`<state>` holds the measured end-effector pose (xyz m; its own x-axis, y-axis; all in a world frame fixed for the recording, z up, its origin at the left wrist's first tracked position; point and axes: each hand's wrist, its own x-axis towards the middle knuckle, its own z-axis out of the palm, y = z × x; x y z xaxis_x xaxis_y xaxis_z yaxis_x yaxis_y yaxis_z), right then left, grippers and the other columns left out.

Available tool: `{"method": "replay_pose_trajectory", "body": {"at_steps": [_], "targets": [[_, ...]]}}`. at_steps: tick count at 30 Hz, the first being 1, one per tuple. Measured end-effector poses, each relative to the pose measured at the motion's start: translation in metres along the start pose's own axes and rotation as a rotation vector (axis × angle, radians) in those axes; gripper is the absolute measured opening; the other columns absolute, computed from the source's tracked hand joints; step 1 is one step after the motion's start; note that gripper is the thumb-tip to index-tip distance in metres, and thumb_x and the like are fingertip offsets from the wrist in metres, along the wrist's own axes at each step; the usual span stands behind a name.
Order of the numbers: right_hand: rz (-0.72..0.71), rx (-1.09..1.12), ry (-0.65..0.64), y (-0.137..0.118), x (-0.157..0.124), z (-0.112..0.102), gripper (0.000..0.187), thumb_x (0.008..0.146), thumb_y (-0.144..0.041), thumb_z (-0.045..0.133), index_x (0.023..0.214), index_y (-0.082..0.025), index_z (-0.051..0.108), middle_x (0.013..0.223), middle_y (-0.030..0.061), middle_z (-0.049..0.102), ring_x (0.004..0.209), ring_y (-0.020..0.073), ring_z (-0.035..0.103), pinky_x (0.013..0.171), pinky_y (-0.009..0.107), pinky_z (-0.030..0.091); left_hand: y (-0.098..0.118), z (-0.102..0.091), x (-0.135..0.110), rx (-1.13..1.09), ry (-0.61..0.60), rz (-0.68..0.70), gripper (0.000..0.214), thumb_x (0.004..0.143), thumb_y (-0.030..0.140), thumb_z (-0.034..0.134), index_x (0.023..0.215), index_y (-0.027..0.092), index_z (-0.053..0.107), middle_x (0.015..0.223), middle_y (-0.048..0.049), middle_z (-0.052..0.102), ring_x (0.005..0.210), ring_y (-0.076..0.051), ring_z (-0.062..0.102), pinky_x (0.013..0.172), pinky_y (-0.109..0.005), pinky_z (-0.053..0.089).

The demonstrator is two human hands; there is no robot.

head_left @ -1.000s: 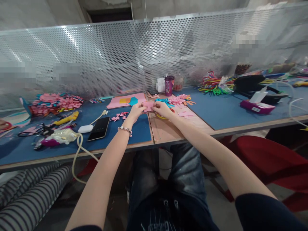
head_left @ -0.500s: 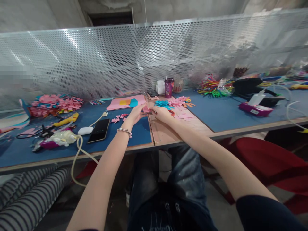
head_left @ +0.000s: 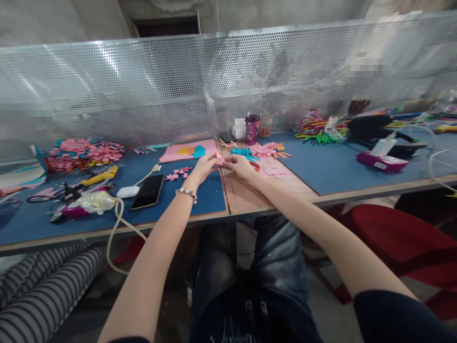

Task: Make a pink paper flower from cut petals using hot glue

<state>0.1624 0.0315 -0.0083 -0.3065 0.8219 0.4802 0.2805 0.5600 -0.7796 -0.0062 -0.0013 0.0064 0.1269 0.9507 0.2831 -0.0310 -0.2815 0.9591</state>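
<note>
Both my hands meet over the table's middle seam, pinching a small folded pink paper piece [head_left: 218, 159] between them. My left hand [head_left: 203, 167], with a bead bracelet on its wrist, grips the paper's left side. Closed fingers of my right hand [head_left: 240, 164] hold its right side. Just left of my hands lie small pink paper bows [head_left: 177, 173] on the blue mat. Behind my hands sit a blue paper flower [head_left: 243, 152] and pink paper flowers [head_left: 266, 149]. Sheets of pink, orange and blue paper [head_left: 188, 151] lie further back.
A black phone [head_left: 147, 191], a white charger [head_left: 127, 192], a glue gun [head_left: 84, 206] with a cable, scissors [head_left: 50, 195] and a yellow tool [head_left: 97, 176] lie at left. A purple cup [head_left: 252, 128] stands by the perforated metal screen [head_left: 150, 90]. Striped legs of another person [head_left: 39, 290] show bottom left.
The pink paper went from a flat square held up between my hands to a smaller folded piece; my hands closed together over it and stayed in place.
</note>
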Motion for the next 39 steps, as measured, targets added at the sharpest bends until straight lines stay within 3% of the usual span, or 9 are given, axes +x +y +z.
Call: {"method": "replay_pose_trajectory", "body": {"at_steps": [5,10,15,24,29,34,39], "targets": [[0.132,0.225,-0.019,-0.003,-0.003,-0.003,0.023,0.072,-0.033,0.076,0.080,-0.012,0.069,0.067,0.0036,0.069,0.048,0.0085,0.052,0.043,0.019,0.036,0.001,0.004,0.000,0.054,0.068,0.050,0.037,0.076,0.020,0.068,0.110,0.017,0.055,0.097,-0.0077,0.066,0.081,-0.015,0.064,0.065,-0.025,0.051],[0.212,0.351,-0.052,-0.014,-0.009,-0.010,0.024,0.069,-0.033,0.079,0.076,-0.012,0.068,0.058,0.0006,0.063,0.040,0.0051,0.041,0.037,0.019,0.029,0.004,0.007,-0.002,0.113,0.112,0.103,0.030,0.077,0.020,0.070,0.099,0.018,0.050,0.089,-0.0044,0.064,0.078,-0.014,0.064,0.066,-0.025,0.050],[0.247,0.410,-0.034,-0.013,-0.006,-0.009,0.018,0.071,-0.030,0.074,0.074,-0.014,0.067,0.061,0.0003,0.062,0.046,0.0069,0.048,0.038,0.018,0.031,0.007,0.007,-0.003,0.182,0.107,0.146,0.022,0.076,0.020,0.070,0.094,0.015,0.057,0.090,-0.0057,0.066,0.080,-0.015,0.063,0.065,-0.024,0.048],[0.220,0.413,-0.040,-0.007,-0.003,-0.007,0.018,0.071,-0.029,0.073,0.076,-0.013,0.068,0.060,-0.0010,0.062,0.044,0.0051,0.044,0.037,0.017,0.029,0.003,0.007,-0.002,0.201,0.033,0.187,0.033,0.070,0.018,0.072,0.102,0.016,0.060,0.099,-0.0066,0.067,0.081,-0.015,0.063,0.068,-0.023,0.049],[0.200,0.382,-0.081,-0.008,-0.004,-0.009,0.023,0.071,-0.032,0.074,0.083,-0.013,0.070,0.067,0.0009,0.067,0.046,0.0052,0.046,0.038,0.017,0.030,0.001,0.005,0.000,0.194,0.075,0.204,0.033,0.070,0.013,0.069,0.102,0.016,0.059,0.099,-0.0058,0.067,0.081,-0.014,0.062,0.069,-0.023,0.048],[0.167,0.309,-0.119,-0.007,-0.005,-0.012,0.025,0.074,-0.037,0.074,0.075,-0.012,0.069,0.063,0.0012,0.065,0.046,0.0063,0.046,0.038,0.018,0.029,-0.003,0.002,0.004,0.179,0.112,0.209,0.036,0.069,0.011,0.069,0.103,0.015,0.058,0.098,-0.0052,0.066,0.078,-0.013,0.062,0.067,-0.024,0.049],[0.118,0.265,-0.155,-0.009,-0.005,-0.012,0.029,0.073,-0.041,0.075,0.076,-0.012,0.070,0.069,0.0032,0.068,0.053,0.0083,0.052,0.047,0.019,0.036,-0.006,0.000,0.006,0.165,0.109,0.213,0.038,0.068,0.012,0.070,0.104,0.015,0.059,0.096,-0.0056,0.066,0.078,-0.015,0.062,0.067,-0.026,0.050]]}}
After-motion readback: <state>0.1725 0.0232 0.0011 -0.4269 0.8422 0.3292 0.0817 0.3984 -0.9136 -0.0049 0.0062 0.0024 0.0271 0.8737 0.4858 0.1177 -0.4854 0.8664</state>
